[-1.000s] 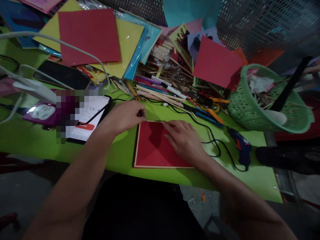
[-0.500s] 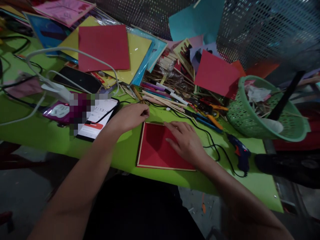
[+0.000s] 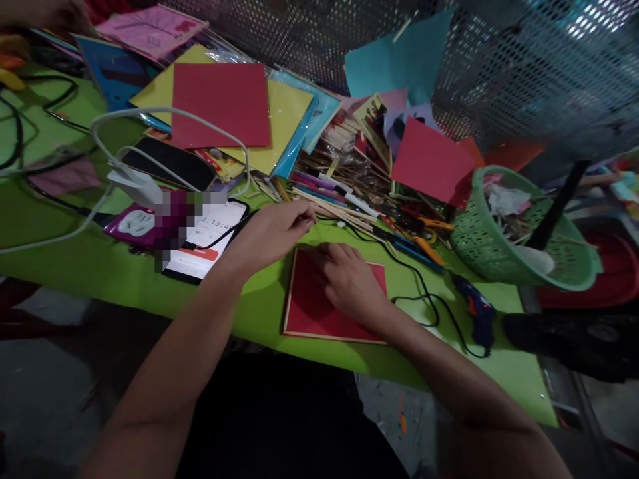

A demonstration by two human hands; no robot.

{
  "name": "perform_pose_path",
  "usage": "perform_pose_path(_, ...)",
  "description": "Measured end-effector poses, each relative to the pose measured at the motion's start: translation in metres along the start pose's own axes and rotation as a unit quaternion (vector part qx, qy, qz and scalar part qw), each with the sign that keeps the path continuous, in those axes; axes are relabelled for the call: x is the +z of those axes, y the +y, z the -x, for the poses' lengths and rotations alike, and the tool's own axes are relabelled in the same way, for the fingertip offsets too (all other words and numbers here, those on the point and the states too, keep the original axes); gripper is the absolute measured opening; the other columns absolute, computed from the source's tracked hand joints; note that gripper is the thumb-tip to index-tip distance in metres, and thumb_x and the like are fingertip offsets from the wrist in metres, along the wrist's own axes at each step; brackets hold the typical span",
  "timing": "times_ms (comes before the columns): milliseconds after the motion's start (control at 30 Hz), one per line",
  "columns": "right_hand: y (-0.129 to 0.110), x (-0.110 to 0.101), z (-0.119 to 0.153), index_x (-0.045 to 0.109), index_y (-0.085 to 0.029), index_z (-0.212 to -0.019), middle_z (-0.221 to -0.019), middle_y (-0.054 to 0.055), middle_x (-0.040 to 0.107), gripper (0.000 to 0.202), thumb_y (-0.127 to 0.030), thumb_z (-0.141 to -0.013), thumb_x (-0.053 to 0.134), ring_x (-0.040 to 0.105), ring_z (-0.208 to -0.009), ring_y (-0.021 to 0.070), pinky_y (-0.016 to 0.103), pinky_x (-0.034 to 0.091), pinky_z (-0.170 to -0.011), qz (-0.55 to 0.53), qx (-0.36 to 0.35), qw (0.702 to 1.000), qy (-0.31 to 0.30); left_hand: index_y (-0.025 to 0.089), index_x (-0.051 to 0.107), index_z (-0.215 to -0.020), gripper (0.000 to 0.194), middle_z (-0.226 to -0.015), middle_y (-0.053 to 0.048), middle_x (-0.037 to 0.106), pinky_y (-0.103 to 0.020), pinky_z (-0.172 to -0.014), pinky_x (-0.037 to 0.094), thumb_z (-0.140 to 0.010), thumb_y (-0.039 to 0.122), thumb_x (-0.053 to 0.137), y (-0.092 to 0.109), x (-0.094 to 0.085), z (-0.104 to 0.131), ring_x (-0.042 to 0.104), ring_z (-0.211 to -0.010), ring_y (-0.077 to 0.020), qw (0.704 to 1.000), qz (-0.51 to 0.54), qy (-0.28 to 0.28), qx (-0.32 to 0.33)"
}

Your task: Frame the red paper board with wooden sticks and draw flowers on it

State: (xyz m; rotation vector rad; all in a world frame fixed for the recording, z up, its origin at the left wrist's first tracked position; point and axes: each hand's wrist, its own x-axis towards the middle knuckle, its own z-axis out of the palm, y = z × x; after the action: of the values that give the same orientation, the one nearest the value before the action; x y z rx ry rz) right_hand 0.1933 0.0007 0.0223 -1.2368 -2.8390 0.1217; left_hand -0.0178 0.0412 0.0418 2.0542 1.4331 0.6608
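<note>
Red card (image 3: 309, 303) edged with pale wooden strips lies flat on the green table (image 3: 259, 313), near its front edge. The right hand (image 3: 347, 276) rests over the card's upper part, its fingers loosely curled; whether they pinch anything is hidden. Beyond the card's far left corner is the left hand (image 3: 282, 229), wrist bent and fingers folded inward; I cannot tell whether it grasps something.

Left of the card, past the left forearm, is a smartphone (image 3: 224, 223) with a lit screen, and farther left a purple power strip (image 3: 132, 223). Behind the card are loose wooden sticks (image 3: 344, 211) and a row of pens (image 3: 324, 187). To the card's right lies a blue glue gun (image 3: 479, 316), with a green plastic basket (image 3: 486, 236) beyond. Well apart from the card, at the far left, another person's hand (image 3: 64, 18) shows.
</note>
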Motion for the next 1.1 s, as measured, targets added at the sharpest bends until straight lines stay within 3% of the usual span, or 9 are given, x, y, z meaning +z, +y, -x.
perform_pose_path(167, -0.003, 0.001, 0.000, 0.061, -0.017, -0.142, -0.129, 0.016, 0.066, 0.045, -0.015, -0.097, 0.055, 0.059, -0.113, 0.0316, 0.045, 0.047, -0.097, -0.013, 0.008, 1.000, 0.000, 0.021, 0.067, -0.108, 0.018, -0.101, -0.002, 0.073, -0.028, -0.080, 0.047, -0.103, 0.031, 0.053, -0.003, 0.008, 0.045, 0.066, -0.092, -0.0169, 0.990, 0.027, 0.140, 0.018)
perform_pose_path(300, -0.004, 0.003, 0.000, 0.059, -0.015, -0.144, -0.131, 0.017, 0.067, 0.044, -0.025, -0.101, 0.057, 0.058, -0.118, 0.0319, 0.047, 0.047, -0.101, -0.022, 0.006, 1.000, 0.013, 0.021, 0.067, -0.108, 0.015, -0.102, -0.002, 0.073, -0.030, -0.085, 0.049, -0.104, 0.028, 0.055, -0.011, 0.029, 0.088, 0.067, -0.097, -0.0177, 0.990, 0.020, 0.134, 0.038)
perform_pose_path(400, -0.006, 0.001, -0.001, 0.058, -0.014, -0.146, -0.131, 0.018, 0.067, 0.046, -0.029, -0.102, 0.058, 0.060, -0.119, 0.0323, 0.048, 0.048, -0.101, -0.018, 0.009, 1.000, 0.005, 0.023, 0.068, -0.111, 0.014, -0.108, -0.002, 0.073, -0.032, -0.091, 0.049, -0.103, 0.027, 0.057, -0.014, 0.040, 0.108, 0.067, -0.102, -0.0176, 0.991, 0.013, 0.111, 0.070)
perform_pose_path(667, -0.007, 0.001, -0.001, 0.059, -0.012, -0.145, -0.129, 0.018, 0.069, 0.045, -0.031, -0.103, 0.055, 0.061, -0.116, 0.0324, 0.048, 0.050, -0.098, -0.010, 0.004, 1.000, 0.016, 0.023, 0.067, -0.115, 0.016, -0.112, -0.002, 0.073, -0.039, -0.090, 0.047, -0.103, 0.026, 0.057, -0.019, 0.043, 0.111, 0.064, -0.102, -0.0209, 0.992, -0.023, 0.069, 0.102)
perform_pose_path(867, -0.001, 0.004, 0.001, 0.056, -0.013, -0.148, -0.130, 0.016, 0.068, 0.049, -0.032, -0.103, 0.057, 0.060, -0.116, 0.0313, 0.047, 0.050, -0.099, -0.029, -0.007, 0.999, 0.040, 0.022, 0.067, -0.116, 0.016, -0.112, -0.002, 0.073, -0.039, -0.091, 0.046, -0.103, 0.026, 0.057, -0.019, 0.043, 0.111, 0.063, -0.102, -0.0207, 0.991, -0.027, 0.070, 0.110)
perform_pose_path(1100, -0.005, 0.001, -0.003, 0.058, -0.015, -0.145, -0.128, 0.016, 0.068, 0.045, -0.031, -0.103, 0.057, 0.060, -0.114, 0.0313, 0.048, 0.050, -0.097, -0.018, -0.005, 1.000, 0.025, 0.023, 0.065, -0.118, 0.017, -0.113, -0.002, 0.072, -0.040, -0.092, 0.045, -0.103, 0.025, 0.057, -0.021, 0.044, 0.112, 0.061, -0.103, -0.0212, 0.992, -0.018, 0.063, 0.111)
